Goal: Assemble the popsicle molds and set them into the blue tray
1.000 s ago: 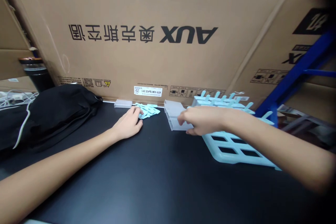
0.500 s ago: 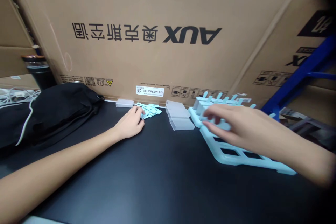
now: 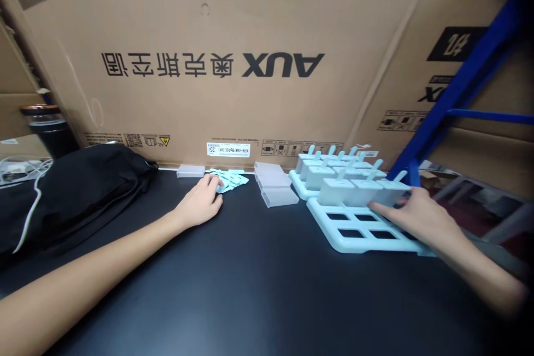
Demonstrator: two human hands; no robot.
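The pale blue plastic ice-pop mould tray (image 3: 334, 245) on the black bench (image 3: 250, 289) carries grey moulds in its back rows; the front openings are unfilled. Right hand (image 3: 417, 217) fingers grasp the end mould (image 3: 390, 193). Left hand (image 3: 200, 203), fingers loose, touches blue sticks (image 3: 231, 179). Three spare moulds (image 3: 275, 186) lie between.

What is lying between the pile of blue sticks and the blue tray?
In the head view, three clear moulds lie between the blue sticks and the blue tray.

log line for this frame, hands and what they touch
left hand: resting on blue sticks | right hand: on mould cup in blue tray | loose cups: between hands
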